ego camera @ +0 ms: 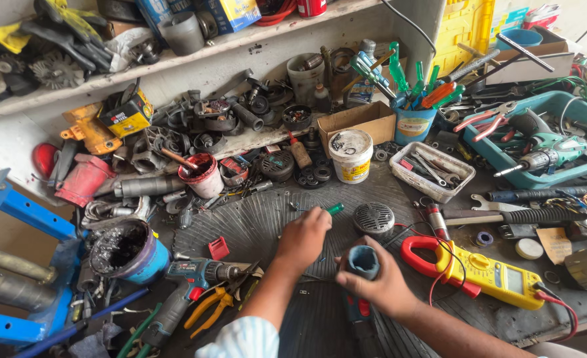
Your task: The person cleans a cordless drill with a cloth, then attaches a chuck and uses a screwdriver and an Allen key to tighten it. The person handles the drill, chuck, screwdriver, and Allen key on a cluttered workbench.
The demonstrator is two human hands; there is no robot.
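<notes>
Green-handled screwdriver (332, 209) sits pinched in the left hand (303, 237), fingers curled shut around its shaft, the green end poking out at about 1 o'clock from the knuckles. The right hand (381, 282) is wrapped tight around a blue-grey tool housing (362, 261), whose open round mouth faces up; its red-and-black lower body runs down toward 6 o'clock between the two forearms. Both hands work over a ribbed black mat (253, 222) at the middle of the bench, the hands just beside each other, the housing at 4 o'clock from the left hand.

At 12 o'clock from the housing lies a round metal grille (373, 218). At 3 o'clock from the right hand rests a yellow clamp meter (485, 270) with a red jaw ring. At 9 o'clock from the left hand lie a blue drill (194, 278) and orange pliers (208, 311). Further out at 12 o'clock stand a white tub (350, 155) and a cardboard box (358, 122); at 2 o'clock, a white tray (432, 171) of spanners and a teal tray (558, 106) holding a green drill (545, 154).
</notes>
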